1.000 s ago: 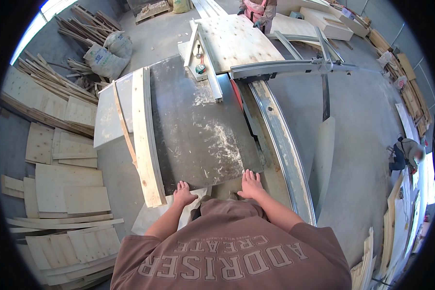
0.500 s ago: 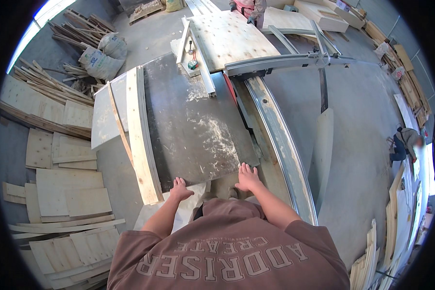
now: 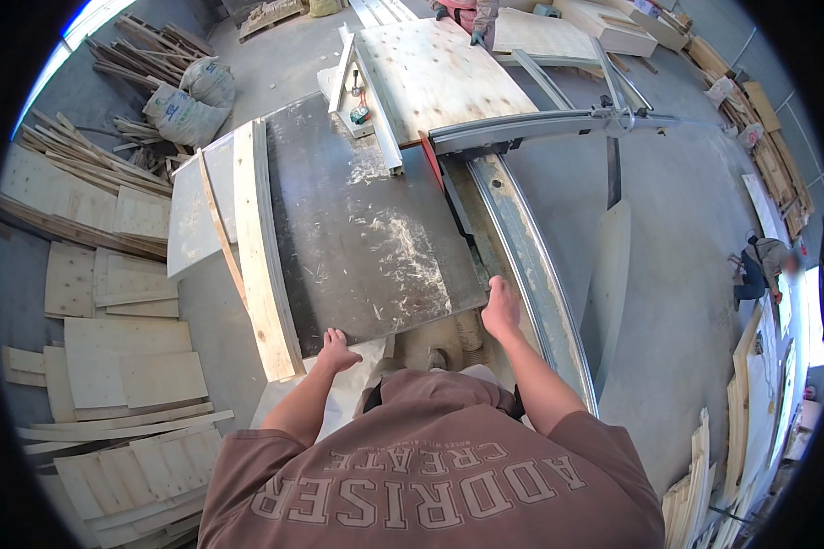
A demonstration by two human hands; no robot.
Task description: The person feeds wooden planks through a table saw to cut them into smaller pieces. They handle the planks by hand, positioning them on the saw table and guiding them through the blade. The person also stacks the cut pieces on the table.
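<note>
A dark saw table point(image 3: 348, 247) dusted with pale sawdust lies in front of me. My left hand point(image 3: 338, 351) rests on its near edge, fingers apart and nothing held. At the table's right near corner is my right hand point(image 3: 501, 309), its fingers curled in; whatever they may grip is hidden. Just right of that hand runs a long metal sliding rail point(image 3: 533, 265). A narrow red piece point(image 3: 431, 163) stands along the slot farther up. Long wooden strips point(image 3: 264, 265) lie stacked along the table's left side.
Across the far end lies a large plywood panel point(image 3: 439, 69), with a gloved co-worker point(image 3: 471, 23) behind it. A metal fence point(image 3: 377, 110) and crossbeam point(image 3: 549, 123) sit nearby. Plywood offcuts point(image 3: 124, 361) cover the left floor. Another person point(image 3: 769, 265) bends at the far right.
My right hand has moved right and slightly away from me, from the near edge to the corner by the rail, and its fingers have curled. My left hand stays on the edge.
</note>
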